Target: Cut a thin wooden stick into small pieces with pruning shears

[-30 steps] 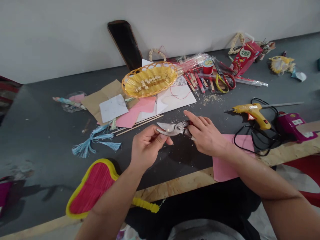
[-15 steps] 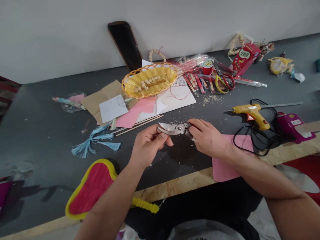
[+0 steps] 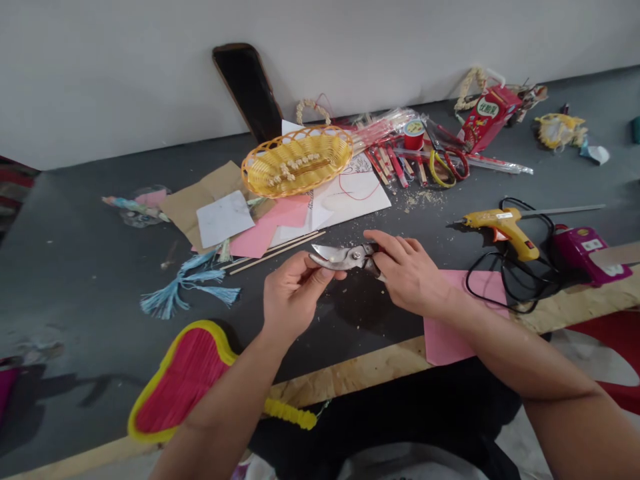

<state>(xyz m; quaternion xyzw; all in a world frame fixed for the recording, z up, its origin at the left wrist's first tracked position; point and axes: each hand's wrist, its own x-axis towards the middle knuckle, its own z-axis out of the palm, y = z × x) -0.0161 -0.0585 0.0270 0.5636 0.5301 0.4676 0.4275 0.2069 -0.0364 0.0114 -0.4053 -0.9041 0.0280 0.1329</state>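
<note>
My right hand (image 3: 407,272) is wrapped around the handles of a pair of pruning shears (image 3: 345,256), whose metal blades point left and stand apart. At the blade tips my left hand (image 3: 295,290) is closed in a pinch, thumb and fingers beside the lower blade. Whatever those fingertips hold is too small or hidden to make out. Beyond the hands, a yellow woven basket (image 3: 257,181) holds small pale pieces. Thin wooden sticks (image 3: 280,252) lie on the table just left of the shears.
Blue tassels (image 3: 175,293) and a red-and-yellow fan (image 3: 183,380) lie to the left. On the right are a yellow glue gun (image 3: 513,230) with its cord, pink paper (image 3: 447,333) and a purple box (image 3: 587,253). Scissors (image 3: 447,167) and a red carton (image 3: 493,117) stand behind.
The index finger of my right hand has lifted and stretched out along the shears. My left fingers have closed in more beneath the blades. Both hands have shifted slightly left.
</note>
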